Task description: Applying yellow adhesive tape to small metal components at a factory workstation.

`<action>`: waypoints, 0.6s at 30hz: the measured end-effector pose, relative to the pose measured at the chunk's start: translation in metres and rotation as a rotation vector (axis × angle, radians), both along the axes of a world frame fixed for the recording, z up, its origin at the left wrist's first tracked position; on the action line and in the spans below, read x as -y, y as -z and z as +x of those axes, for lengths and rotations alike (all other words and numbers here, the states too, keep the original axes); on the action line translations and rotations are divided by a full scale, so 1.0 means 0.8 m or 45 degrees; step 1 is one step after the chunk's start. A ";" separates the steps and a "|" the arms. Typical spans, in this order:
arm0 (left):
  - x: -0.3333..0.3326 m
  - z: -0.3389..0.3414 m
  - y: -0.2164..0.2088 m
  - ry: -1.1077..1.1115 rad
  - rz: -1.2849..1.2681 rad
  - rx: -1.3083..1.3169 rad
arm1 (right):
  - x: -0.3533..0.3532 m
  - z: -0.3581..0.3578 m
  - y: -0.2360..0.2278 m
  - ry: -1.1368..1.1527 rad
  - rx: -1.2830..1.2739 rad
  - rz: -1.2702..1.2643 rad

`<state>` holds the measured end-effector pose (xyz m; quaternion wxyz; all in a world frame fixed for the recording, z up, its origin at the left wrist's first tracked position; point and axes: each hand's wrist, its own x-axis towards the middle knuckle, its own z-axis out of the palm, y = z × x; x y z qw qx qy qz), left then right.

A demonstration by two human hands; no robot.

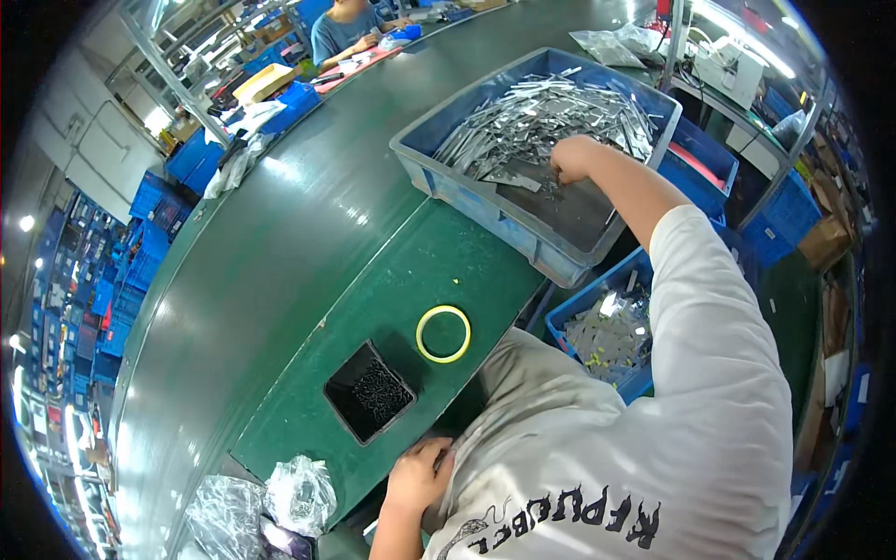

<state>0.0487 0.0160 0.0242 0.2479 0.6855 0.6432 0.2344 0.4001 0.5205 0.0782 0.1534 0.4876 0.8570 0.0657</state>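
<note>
My right hand (571,161) reaches into a large blue plastic bin (485,210) at the upper right. Its fingers are pinched together over the bin's dark bottom, beside a heap of thin silvery metal strips (532,107). Small bits show just under the fingertips, but what they grip is too small to make out. One flat pale piece (515,181) lies apart from the heap, left of this hand. My left hand (420,474) rests low by my lap at the table's near edge, fingers loosely bent and slightly apart, with nothing visible in them.
On the green table (373,308) lie a yellow tape ring (443,334) and a black square box (369,392) of small dark parts. Clear plastic bags (299,495) sit at the lower left. Another blue bin (607,327) holds flat pieces. Across the belt a person (345,37) works.
</note>
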 end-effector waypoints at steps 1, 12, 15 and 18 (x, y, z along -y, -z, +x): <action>0.000 0.000 0.001 0.005 0.005 0.007 | 0.000 0.000 -0.005 -0.002 -0.001 0.016; 0.002 0.001 0.003 -0.001 0.010 -0.077 | 0.034 -0.019 -0.016 -0.083 -0.324 0.032; 0.002 0.003 0.001 0.008 0.016 -0.090 | 0.029 0.006 -0.026 -0.138 -0.502 0.100; 0.002 0.007 -0.001 0.022 0.013 -0.116 | 0.023 0.024 -0.042 0.003 -1.268 0.363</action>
